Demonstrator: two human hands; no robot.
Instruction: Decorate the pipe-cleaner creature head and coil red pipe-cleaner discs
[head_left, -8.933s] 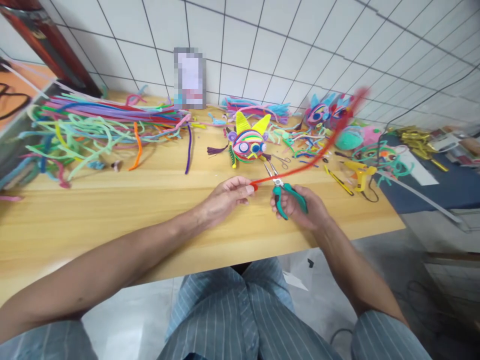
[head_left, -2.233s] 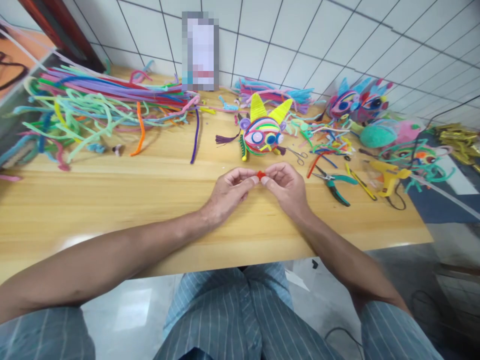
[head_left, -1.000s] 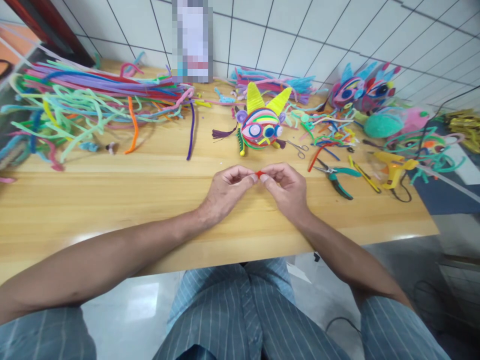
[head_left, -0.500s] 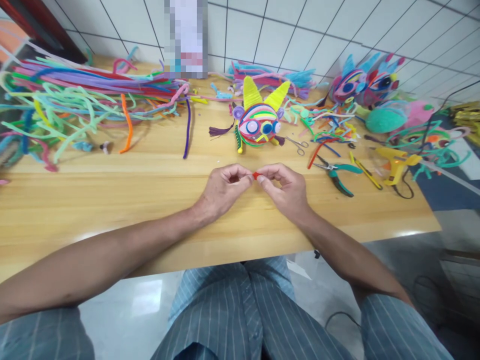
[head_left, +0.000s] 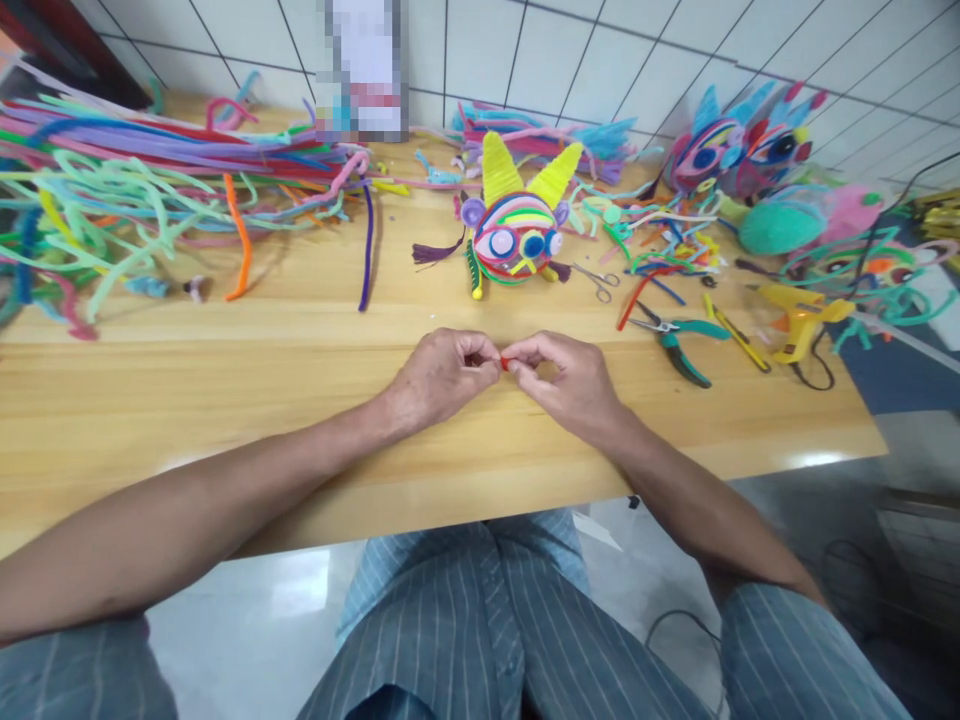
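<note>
A small red pipe cleaner piece (head_left: pixel 505 364) is pinched between my two hands, low over the wooden table. My left hand (head_left: pixel 442 375) is closed, thumb and forefinger pressed together at the piece's left end. From the other side, my right hand (head_left: pixel 574 378) grips it between thumb and fingertips. Much of the piece is hidden by the fingers. Just beyond the hands stands a round, colourful pipe cleaner mask figure (head_left: pixel 517 240) with two yellow ears, big round eyes and purple tassels.
Heaped pipe cleaners (head_left: pixel 180 150) fill the back left. Small scissors (head_left: pixel 600 282), teal-handled pliers (head_left: pixel 681 345), a yellow cutter (head_left: pixel 739 335) and a yellow glue gun (head_left: pixel 802 315) lie to the right. More figures (head_left: pixel 701 155) stand at the back right, near a tiled wall.
The view has shifted slightly. Both hands stay together at the red piece, with the fingertips a little lower and further left, and less of the piece showing.
</note>
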